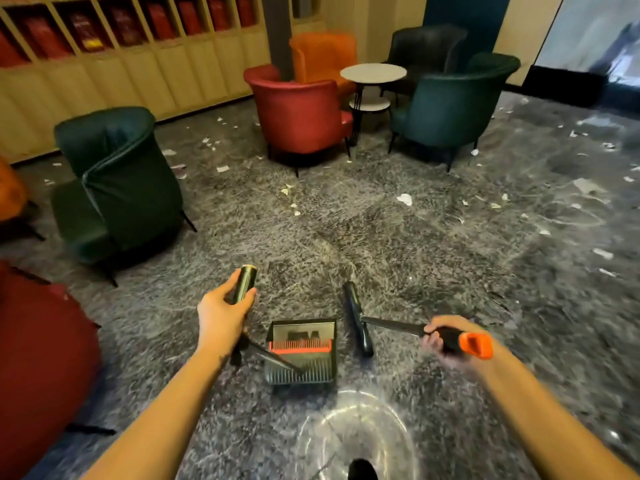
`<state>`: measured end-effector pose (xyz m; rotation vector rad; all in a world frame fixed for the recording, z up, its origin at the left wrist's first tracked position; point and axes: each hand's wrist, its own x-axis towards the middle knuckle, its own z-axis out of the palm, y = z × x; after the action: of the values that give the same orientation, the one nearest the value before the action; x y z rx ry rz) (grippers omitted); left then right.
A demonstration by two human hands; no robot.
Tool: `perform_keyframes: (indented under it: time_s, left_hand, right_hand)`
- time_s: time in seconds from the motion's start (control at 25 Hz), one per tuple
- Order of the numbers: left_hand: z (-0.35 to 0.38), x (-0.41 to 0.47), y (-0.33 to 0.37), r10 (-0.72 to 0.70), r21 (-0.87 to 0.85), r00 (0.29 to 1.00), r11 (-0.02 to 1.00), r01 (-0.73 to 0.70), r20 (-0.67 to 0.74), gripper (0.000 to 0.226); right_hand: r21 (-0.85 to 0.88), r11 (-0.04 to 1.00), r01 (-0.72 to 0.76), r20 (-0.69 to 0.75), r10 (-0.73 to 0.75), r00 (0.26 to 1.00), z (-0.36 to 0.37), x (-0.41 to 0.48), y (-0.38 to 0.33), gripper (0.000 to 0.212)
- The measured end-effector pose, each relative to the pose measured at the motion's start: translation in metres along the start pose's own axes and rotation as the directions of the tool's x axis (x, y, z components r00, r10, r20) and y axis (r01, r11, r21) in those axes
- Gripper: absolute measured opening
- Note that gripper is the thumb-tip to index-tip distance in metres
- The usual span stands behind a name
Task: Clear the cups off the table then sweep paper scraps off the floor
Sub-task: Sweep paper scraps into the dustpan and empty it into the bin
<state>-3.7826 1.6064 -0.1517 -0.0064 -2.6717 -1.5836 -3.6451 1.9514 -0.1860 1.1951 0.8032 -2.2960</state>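
My left hand (221,315) grips the black handle of a long-handled dustpan (301,355), whose dark tray with orange comb teeth rests on the grey marbled floor in front of me. My right hand (440,336) grips the broom (358,323) by its black and orange grip; the black broom head hangs just right of the dustpan. White paper scraps (404,199) lie scattered over the floor ahead, to the right and along the left wall. The round white table (373,73) at the back shows a bare top with no cups on it.
A dark green armchair (117,188) stands at the left, a red armchair (298,116), an orange one (323,53) and two dark ones (450,102) ring the table. A red seat edge (38,358) is at my near left. Wooden wall shelving (121,46) runs along the back left.
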Motion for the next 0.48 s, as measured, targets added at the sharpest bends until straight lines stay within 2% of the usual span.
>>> perform_keyframes:
  time_s: [0.16, 0.4, 0.48]
  left_hand:
    - [0.041, 0.138, 0.025, -0.026, 0.022, 0.999, 0.999, 0.027, -0.043, 0.051]
    - [0.122, 0.364, 0.020, 0.002, 0.070, 0.999, 0.998, 0.001, -0.049, 0.049]
    - [0.137, 0.428, 0.024, 0.006, 0.103, 0.999, 0.995, -0.002, -0.033, 0.048]
  right_hand:
    - [-0.039, 0.999, 0.001, -0.030, -0.003, 1.000, 0.060, 0.072, -0.145, 0.014]
    - [-0.089, 0.992, -0.086, -0.026, 0.084, 0.996, 0.146, 0.209, -0.335, 0.029]
    - [-0.098, 0.989, -0.108, -0.053, 0.104, 0.993, 0.180, 0.240, -0.386, 0.023]
